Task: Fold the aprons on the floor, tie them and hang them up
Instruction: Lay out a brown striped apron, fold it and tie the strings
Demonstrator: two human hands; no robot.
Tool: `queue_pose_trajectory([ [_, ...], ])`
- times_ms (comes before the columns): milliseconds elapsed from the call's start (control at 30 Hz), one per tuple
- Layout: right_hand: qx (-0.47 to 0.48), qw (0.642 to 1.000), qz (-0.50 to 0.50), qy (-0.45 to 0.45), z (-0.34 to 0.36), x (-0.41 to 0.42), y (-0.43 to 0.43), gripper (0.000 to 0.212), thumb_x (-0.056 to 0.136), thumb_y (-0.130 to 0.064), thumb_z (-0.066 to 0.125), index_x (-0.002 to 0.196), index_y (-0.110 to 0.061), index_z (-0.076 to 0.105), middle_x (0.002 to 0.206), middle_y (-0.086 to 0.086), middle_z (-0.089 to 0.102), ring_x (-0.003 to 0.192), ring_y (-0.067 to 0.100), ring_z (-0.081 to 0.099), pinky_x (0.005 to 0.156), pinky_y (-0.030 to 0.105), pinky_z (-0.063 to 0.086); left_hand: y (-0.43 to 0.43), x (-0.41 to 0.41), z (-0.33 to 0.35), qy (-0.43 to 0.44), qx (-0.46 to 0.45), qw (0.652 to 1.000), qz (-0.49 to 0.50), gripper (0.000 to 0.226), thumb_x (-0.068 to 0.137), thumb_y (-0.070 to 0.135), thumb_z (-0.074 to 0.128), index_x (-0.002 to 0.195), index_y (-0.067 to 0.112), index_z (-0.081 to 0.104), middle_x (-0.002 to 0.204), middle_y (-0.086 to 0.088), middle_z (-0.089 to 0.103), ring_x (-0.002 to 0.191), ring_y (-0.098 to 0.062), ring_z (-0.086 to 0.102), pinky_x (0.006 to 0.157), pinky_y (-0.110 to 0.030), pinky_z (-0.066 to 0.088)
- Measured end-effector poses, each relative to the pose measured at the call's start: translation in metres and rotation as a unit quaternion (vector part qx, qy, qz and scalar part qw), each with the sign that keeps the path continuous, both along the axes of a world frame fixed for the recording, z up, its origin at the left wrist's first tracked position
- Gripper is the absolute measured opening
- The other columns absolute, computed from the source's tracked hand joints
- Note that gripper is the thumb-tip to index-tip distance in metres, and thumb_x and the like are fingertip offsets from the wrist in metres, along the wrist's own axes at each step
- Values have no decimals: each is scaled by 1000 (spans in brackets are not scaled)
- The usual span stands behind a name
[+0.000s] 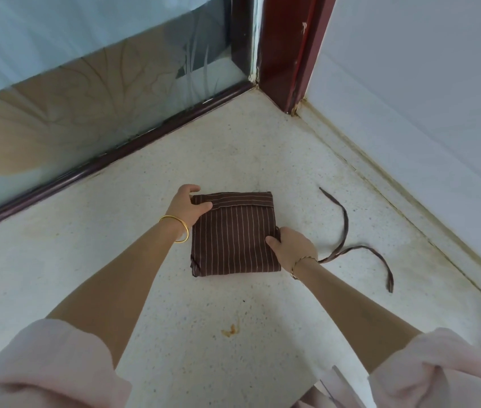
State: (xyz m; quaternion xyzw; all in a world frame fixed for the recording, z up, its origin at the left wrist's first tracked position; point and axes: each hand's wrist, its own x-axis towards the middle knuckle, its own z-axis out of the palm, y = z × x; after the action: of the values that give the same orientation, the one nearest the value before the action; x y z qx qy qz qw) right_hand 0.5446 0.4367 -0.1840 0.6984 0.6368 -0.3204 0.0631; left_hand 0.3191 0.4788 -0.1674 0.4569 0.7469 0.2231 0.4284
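Speckled pale floor [233,148] bore a folded brown pinstriped cloth apron [233,240]. Left hand [187,206] and right hand [292,248] fingers clamped its opposite edges; squaring folds before tying seemed wise.

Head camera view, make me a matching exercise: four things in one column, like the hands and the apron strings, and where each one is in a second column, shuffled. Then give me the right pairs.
Things
1. left hand
2. right hand
3. apron strings
4. orange stain

Places
A. loose on the floor, right of the folded apron
B. grips the apron's right edge
C. on the floor, nearer the person than the apron
D. holds the apron's far left corner

Pairs: 1-D, 2-B, 3-A, 4-C
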Motion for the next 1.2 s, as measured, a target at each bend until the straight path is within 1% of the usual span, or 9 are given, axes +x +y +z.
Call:
queue_pose_trajectory([
  [200,-16,999,-35,-27,-3,-6,6,34,97,-47,37,91,-16,50,83,0,54,79,18,54,67,30,43,-40,-6,-5,-69,-20,986,148,39,90,26,61,120,3,49,100,-10,57,95,-27,60,92,-39,49],
  [267,-11,998,-57,-27,-4,-9,6,35,96,-48,38,89,-16,50,76,-2,51,76,18,54,65,30,42,-62,-10,-6,-50,-51,992,100,24,91,32,58,93,8,55,80,-12,53,75,-24,56,77,-35,48],
  [400,7,996,-89,-8,-4,-11,0,34,96,-47,40,88,-15,50,71,-3,49,71,18,53,60,29,41,-86,0,-8,9,-80,996,25,38,94,35,53,65,12,42,62,-7,47,57,-21,47,66,-32,41],
  [567,44,992,-105,50,-1,-7,-9,32,95,-46,42,87,-15,48,71,-4,49,71,17,52,58,27,38,-84,10,-9,126,-56,991,-5,24,98,32,45,101,8,43,70,1,47,63,-17,49,58,-27,38],
  [833,48,997,-61,-19,1,-8,-5,30,94,-46,46,91,-17,44,78,-1,54,73,19,55,62,30,43,-85,20,-3,247,-103,960,-81,26,99,30,40,114,8,38,68,2,46,62,-15,50,60,-28,40],
  [900,34,996,-87,13,2,-6,-1,30,92,-46,51,97,-17,44,83,-1,55,73,19,56,62,31,45,-86,23,3,283,-83,954,-63,33,96,29,49,117,6,37,81,-4,54,70,-16,54,62,-29,45],
  [1000,19,991,-114,66,16,6,6,29,89,-43,56,103,-19,45,82,-4,55,62,17,57,54,27,44,-82,31,-3,419,171,879,-149,35,82,19,68,111,6,53,107,-14,56,96,-28,57,78,-35,52],
  [1067,17,995,-86,38,31,15,18,26,88,-39,58,105,-22,48,87,-4,57,65,18,59,57,27,45,-76,40,-13,393,271,846,-238,33,82,15,65,114,10,59,125,-18,55,117,-35,53,97,-44,47],
  [1200,181,975,-5,-130,55,23,36,42,81,-12,56,122,-22,53,116,2,56,110,26,49,92,38,39,-69,43,-31,393,119,854,-320,53,98,39,26,148,23,25,157,-16,8,145,-31,4,118,-46,11],
])
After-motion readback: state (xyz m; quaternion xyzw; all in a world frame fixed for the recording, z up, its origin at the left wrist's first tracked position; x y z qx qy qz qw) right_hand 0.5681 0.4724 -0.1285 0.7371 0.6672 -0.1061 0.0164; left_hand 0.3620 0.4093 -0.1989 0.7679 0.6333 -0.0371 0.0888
